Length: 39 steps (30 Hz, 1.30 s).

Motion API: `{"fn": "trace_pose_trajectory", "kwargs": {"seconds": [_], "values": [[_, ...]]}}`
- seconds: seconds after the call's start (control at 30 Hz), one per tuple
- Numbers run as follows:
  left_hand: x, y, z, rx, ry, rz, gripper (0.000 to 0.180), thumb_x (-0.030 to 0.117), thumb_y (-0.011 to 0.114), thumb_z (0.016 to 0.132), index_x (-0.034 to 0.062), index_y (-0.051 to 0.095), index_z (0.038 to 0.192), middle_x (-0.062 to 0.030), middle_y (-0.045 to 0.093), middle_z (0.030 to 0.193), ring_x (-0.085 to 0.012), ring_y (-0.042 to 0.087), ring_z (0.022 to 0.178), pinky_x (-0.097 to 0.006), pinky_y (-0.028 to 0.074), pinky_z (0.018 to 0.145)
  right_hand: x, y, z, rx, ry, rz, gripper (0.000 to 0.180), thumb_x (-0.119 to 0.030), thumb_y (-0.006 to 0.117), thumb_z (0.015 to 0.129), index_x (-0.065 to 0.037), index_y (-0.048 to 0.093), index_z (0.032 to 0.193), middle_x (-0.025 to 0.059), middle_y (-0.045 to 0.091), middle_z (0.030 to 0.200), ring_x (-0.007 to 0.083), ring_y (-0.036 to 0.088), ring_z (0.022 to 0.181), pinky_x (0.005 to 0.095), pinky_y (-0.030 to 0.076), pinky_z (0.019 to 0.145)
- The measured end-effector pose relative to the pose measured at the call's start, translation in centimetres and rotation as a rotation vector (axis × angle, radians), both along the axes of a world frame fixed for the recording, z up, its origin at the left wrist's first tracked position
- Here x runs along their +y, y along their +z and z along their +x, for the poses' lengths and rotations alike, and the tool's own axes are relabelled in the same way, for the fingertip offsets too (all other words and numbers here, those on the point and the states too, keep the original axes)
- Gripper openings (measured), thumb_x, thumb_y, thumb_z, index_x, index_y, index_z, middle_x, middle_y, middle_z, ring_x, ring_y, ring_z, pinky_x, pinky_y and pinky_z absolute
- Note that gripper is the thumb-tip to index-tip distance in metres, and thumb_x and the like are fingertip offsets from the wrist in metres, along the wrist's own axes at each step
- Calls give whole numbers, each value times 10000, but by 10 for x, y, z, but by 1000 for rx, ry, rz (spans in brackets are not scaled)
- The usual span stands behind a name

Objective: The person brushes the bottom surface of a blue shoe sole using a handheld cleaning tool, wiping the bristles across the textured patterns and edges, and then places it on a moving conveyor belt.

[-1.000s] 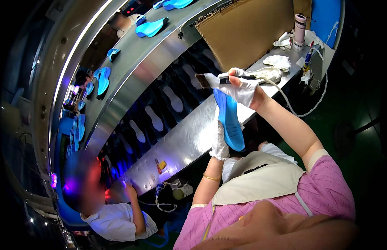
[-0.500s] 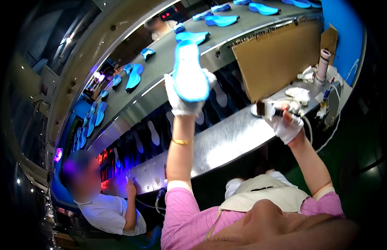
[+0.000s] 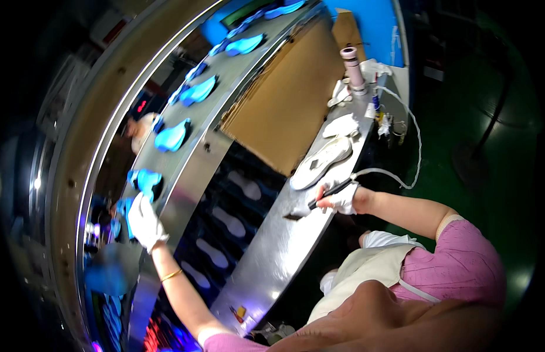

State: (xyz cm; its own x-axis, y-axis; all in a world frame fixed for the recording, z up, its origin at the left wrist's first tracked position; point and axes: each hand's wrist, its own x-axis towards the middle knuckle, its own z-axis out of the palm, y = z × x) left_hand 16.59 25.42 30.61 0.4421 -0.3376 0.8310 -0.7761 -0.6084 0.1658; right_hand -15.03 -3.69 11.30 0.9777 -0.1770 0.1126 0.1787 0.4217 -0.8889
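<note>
My left hand (image 3: 145, 224), in a white glove, reaches over the conveyor with fingers stretched out. Beside and partly behind it is a blue shoe sole (image 3: 128, 212); whether they touch is hard to tell. Another blue sole (image 3: 146, 180) lies just past the fingertips. My right hand (image 3: 340, 196), in a glove that leaves some fingertips bare, is closed round the black handle of a brush (image 3: 331, 192). Its dark bristles are low over the metal ledge (image 3: 255, 278). A white hose meets the handle's rear end. Close to that hand lies a white shoe-shaped piece (image 3: 322, 163).
Several blue soles (image 3: 199, 91) line the conveyor belt (image 3: 193, 120). A cardboard sheet (image 3: 284, 97) leans against its side. Pale soles (image 3: 228, 222) show below the belt. A pink bottle (image 3: 352, 69) and white cloths (image 3: 341, 126) occupy the ledge's far end. Someone is across the belt (image 3: 140, 132).
My left hand has moved left and down to the conveyor; the blue sole it held up is no longer raised. My right hand has brought the brush left and lower. The view has turned.
</note>
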Motion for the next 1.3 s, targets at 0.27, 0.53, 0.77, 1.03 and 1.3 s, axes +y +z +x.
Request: {"fn": "trace_pose_trajectory", "kwargs": {"seconds": [0.27,0.53,0.77,1.03,1.3], "values": [[29,-3,19,174,345,148,357,213,552,874,-57,574,1106,-204,614,1025,-262,594,958,-348,462,902,1,-17,-4,30,22,-62,122,-87,693,810,-42,596,869,39,612,822,104,585,705,229,469,600],[44,-4,-6,345,173,-309,329,160,533,853,-53,570,1101,-200,599,1044,-268,578,977,-350,449,917,16,-13,-10,-6,108,-19,142,-87,722,780,-23,625,862,37,631,753,86,580,685,219,459,611],[80,22,-99,383,-172,-1044,312,114,517,836,-50,566,1097,-196,585,1061,-273,563,995,-352,438,930,-1,-8,-22,-213,-23,-510,91,-10,657,790,-47,597,847,15,588,769,87,560,685,243,456,611],[73,-4,-167,1034,-1127,-1171,409,369,551,880,-23,587,990,-134,557,942,-241,534,935,-378,427,868,9,3,-30,104,-50,-503,94,-73,665,793,-61,602,862,20,629,767,97,585,704,248,464,630],[-32,-186,-244,1789,-1300,-1292,532,546,434,884,63,621,764,-149,582,1026,-313,485,1103,-435,333,1015,17,-6,-29,56,-240,-950,199,-210,689,757,-82,593,875,71,628,763,206,604,741,326,470,684]]}}
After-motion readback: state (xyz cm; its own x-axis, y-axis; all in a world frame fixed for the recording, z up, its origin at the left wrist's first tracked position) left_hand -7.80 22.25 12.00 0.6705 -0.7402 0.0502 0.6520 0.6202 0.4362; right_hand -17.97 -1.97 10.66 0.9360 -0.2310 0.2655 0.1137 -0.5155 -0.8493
